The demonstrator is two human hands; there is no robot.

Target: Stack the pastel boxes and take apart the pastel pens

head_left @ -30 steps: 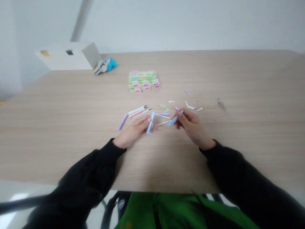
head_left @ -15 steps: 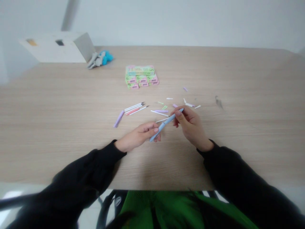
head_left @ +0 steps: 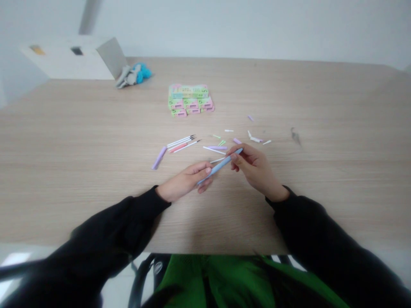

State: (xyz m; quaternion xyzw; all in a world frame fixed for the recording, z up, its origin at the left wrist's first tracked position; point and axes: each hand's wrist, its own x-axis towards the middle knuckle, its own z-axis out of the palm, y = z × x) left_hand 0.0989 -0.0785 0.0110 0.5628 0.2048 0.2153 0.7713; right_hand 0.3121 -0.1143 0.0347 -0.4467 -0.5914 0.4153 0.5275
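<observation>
We've our L hand (head_left: 189,179) closed on the near end of a slim light-blue plastic pen (head_left: 221,164), R hand (head_left: 254,167) pinching its far end. We hold it slantwise over the pale wood-grain tabletop (head_left: 96,171), betw. centre and front edge. Twd the back edge, approx. mid, we've stacked green-and-pink printed boxes (head_left: 191,103); nr back L corner, a crumpled grey-and-blue cloth (head_left: 132,75).

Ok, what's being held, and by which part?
A light-blue pen: the left hand grips near its closer end, the right hand near its farther end.
</observation>
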